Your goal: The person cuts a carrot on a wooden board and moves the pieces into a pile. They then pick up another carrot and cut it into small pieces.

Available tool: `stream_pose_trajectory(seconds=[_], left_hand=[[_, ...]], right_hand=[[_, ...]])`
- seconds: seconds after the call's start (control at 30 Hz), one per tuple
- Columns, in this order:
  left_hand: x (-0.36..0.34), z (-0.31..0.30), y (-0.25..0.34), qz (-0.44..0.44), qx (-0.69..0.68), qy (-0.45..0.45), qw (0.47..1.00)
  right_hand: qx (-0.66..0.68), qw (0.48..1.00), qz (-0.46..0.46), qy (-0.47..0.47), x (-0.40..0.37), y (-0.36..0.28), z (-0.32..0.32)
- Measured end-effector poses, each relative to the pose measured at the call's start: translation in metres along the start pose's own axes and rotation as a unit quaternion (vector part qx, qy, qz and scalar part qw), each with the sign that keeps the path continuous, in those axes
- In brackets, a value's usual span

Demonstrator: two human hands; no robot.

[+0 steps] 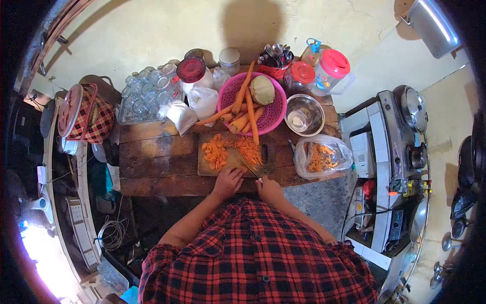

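Note:
On a wooden cutting board [206, 169] lie a pile of orange carrot slices [214, 152] and a pile of thin carrot strips [249, 149]. My right hand [270, 189] is closed around the handle of a knife [250, 166], whose blade points up and left over the board. Just left of the blade, my left hand [230, 181] rests on the board's near edge with its fingers bent together; whatever is under the fingertips is hidden. Behind the board, a pink plastic basket [224, 92] holds several whole carrots [243, 119] and a pale round vegetable [262, 90].
Right of the board stand a metal bowl [318, 108] and a plastic bag [346, 158] with carrot scraps. Glasses on a tray [142, 120], white bags [181, 116], lidded jars [302, 74] and a cutlery basket [274, 69] line the back. A stove [392, 119] stands at the right.

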State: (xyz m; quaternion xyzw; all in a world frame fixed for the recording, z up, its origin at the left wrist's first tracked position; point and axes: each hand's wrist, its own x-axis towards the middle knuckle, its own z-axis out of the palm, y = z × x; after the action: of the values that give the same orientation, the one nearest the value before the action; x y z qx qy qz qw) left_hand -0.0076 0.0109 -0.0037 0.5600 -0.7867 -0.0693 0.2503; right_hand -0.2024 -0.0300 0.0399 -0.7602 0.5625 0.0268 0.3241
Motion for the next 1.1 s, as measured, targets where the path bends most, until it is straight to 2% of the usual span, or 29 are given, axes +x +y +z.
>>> stream_pose_trajectory(seconds=[0.13, 0.3, 0.43, 0.6, 0.83, 0.93, 1.0, 1.1], left_hand=[[-0.002, -0.002, 0.004, -0.030, -0.012, -0.005, 0.999], [0.000, -0.005, 0.001, -0.006, 0.023, -0.027, 0.999], [0.002, -0.008, 0.004, 0.001, 0.030, -0.002, 1.000], [0.001, -0.008, 0.001, 0.001, 0.026, -0.015, 1.000], [0.002, -0.007, 0.004, -0.008, 0.046, -0.026, 0.999], [0.005, -0.014, 0.004, -0.012, 0.039, -0.037, 0.998], [0.005, -0.019, 0.005, -0.004, 0.046, -0.061, 0.997], [0.002, -0.014, 0.006, -0.004, 0.039, -0.038, 0.999]], right_hand=[[-0.008, 1.000, -0.012, 0.000, 0.002, -0.001, -0.002], [-0.045, 0.998, 0.014, -0.035, 0.000, -0.015, -0.019], [-0.025, 0.999, 0.026, -0.018, 0.011, -0.010, 0.009], [-0.045, 0.999, -0.023, 0.006, 0.017, -0.015, 0.002], [-0.043, 0.999, 0.000, 0.002, 0.021, -0.015, 0.014], [-0.054, 0.998, -0.042, 0.008, 0.020, -0.018, 0.009], [-0.041, 0.999, -0.006, -0.014, 0.007, -0.011, 0.006], [-0.034, 0.999, 0.011, -0.017, 0.011, -0.010, 0.012]])
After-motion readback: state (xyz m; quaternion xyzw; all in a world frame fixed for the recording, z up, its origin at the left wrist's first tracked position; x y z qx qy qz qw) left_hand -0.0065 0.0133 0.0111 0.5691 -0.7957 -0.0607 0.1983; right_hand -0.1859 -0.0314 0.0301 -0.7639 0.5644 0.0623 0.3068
